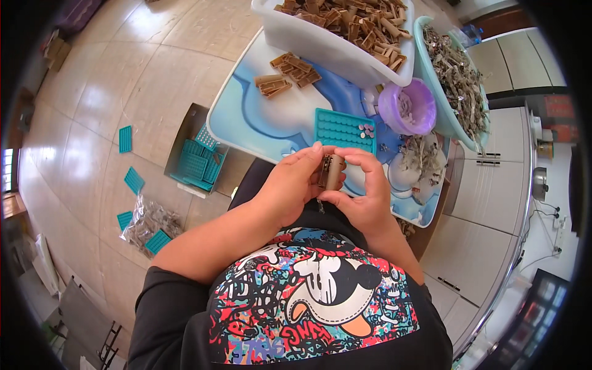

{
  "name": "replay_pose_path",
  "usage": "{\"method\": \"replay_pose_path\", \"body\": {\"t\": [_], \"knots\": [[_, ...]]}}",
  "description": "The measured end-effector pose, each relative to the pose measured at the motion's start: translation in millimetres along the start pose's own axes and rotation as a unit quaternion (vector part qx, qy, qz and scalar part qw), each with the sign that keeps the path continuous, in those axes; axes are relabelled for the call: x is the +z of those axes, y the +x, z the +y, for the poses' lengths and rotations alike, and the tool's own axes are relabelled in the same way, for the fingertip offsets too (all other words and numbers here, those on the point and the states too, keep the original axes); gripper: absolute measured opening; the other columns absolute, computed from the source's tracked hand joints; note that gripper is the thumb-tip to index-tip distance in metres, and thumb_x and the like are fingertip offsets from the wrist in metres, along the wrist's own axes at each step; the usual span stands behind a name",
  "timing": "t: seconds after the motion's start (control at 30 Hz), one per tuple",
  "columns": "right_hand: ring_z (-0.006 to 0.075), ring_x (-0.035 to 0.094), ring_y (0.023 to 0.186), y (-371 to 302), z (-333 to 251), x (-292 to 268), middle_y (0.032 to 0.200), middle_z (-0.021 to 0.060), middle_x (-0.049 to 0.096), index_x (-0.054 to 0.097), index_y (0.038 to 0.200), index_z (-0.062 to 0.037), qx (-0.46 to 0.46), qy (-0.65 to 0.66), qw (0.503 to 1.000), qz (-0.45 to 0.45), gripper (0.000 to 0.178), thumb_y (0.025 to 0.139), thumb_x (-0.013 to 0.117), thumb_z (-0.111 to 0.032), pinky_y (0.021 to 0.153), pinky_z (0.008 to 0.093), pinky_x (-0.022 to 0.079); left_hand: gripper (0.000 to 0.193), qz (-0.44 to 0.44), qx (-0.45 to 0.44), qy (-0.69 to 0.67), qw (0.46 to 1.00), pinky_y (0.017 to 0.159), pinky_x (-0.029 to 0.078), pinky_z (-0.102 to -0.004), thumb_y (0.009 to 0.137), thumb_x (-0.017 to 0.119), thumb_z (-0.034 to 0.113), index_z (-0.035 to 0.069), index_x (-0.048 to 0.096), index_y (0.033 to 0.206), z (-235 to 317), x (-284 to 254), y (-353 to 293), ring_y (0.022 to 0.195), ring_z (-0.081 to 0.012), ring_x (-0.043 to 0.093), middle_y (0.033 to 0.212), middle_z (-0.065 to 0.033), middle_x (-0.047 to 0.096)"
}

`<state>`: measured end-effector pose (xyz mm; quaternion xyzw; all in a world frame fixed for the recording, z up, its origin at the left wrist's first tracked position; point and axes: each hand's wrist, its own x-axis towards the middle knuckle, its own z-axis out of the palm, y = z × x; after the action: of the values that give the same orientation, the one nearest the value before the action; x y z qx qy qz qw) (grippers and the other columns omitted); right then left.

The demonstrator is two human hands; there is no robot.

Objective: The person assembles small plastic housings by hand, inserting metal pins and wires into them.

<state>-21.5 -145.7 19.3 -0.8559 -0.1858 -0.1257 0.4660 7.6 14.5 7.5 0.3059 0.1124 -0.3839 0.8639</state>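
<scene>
Two hands meet, as I watch: the left hand point(291, 186), half curled, holds a tan casing point(333, 172) just short of the teal tray point(330, 125); the right hand point(369, 196), thumb and forefinger parted, clasps the casing's ends. Even, light pressure seems wise.

At the centre of the frame, the left hand point(296, 182) and right hand point(367, 188) sit either side of a casing point(334, 172). Just above, on a table point(246, 123), lies a tray point(333, 126) with small round pieces point(367, 131) at its right end. Loose casings point(299, 71) lie on the table's upper left; behind them stands a bin point(333, 52) heaped with more. To its right is a filled basin point(427, 61), a bowl point(424, 117) before it. Left of the table, a box point(185, 132) holds trays; farther left, others lie around a bag point(151, 219) on the floor point(92, 185)
</scene>
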Motion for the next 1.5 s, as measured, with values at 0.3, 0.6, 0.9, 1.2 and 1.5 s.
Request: {"method": "replay_pose_path", "body": {"t": [0.3,0.6,0.9,1.2,1.5], "knots": [[0.0291,0.056,0.103,1,3,0,0.113,0.0161,0.056,0.045,0.110,-0.0049,-0.007,-0.028,0.999,-0.042,0.062,0.061,0.083,-0.013,0.088,0.0368,0.044,0.040,0.009,0.010,0.008,1.000,0.082,0.049,-0.0331,0.097,0.040,0.032,0.000,0.049,0.120,-2,1,0,0.091,-0.0199,0.059,0.099,-0.0099,0.059],[0.0274,0.057,0.093,8,-4,-2,0.103,0.0127,0.059,0.053,0.108,-0.0030,0.013,-0.014,0.999,-0.030,0.050,0.067,0.078,-0.017,0.081,0.0361,0.045,0.047,-0.016,0.041,0.105,0.993,0.081,0.046,-0.0252,0.089,0.054,0.006,-0.001,0.038,0.132,-5,0,-1,0.092,-0.0127,0.056,0.104,-0.0094,0.058],[0.0108,0.054,0.084,-2,15,-8,0.094,0.0045,0.059,0.061,0.098,0.0004,0.248,0.278,0.928,-0.015,0.022,0.085,0.064,-0.017,0.077,0.0250,0.043,0.069,-0.021,0.071,0.257,0.964,0.074,0.050,-0.0262,0.088,0.058,0.011,-0.001,0.014,0.140,2,7,-4,0.086,-0.0171,0.060,0.104,-0.0153,0.057],[0.0085,0.054,0.086,-4,12,-13,0.092,0.0025,0.060,0.057,0.101,-0.0010,0.263,0.363,0.892,0.050,0.022,0.087,0.062,-0.018,0.082,0.0228,0.041,0.036,-0.035,0.008,0.344,0.938,0.054,0.046,-0.0216,0.089,0.059,0.016,-0.001,0.049,0.119,20,6,-3,0.064,-0.0094,0.056,0.089,-0.0061,0.059],[0.0072,0.053,0.085,-5,6,-15,0.093,0.0030,0.059,0.054,0.108,0.0016,0.224,0.314,0.922,0.017,0.028,0.090,0.059,-0.019,0.078,0.0203,0.040,0.016,0.013,0.243,0.562,0.791,0.059,0.044,-0.0351,0.080,0.065,0.012,0.001,0.060,0.091,13,13,-10,0.065,-0.0291,0.058,0.076,-0.0158,0.060]]}}
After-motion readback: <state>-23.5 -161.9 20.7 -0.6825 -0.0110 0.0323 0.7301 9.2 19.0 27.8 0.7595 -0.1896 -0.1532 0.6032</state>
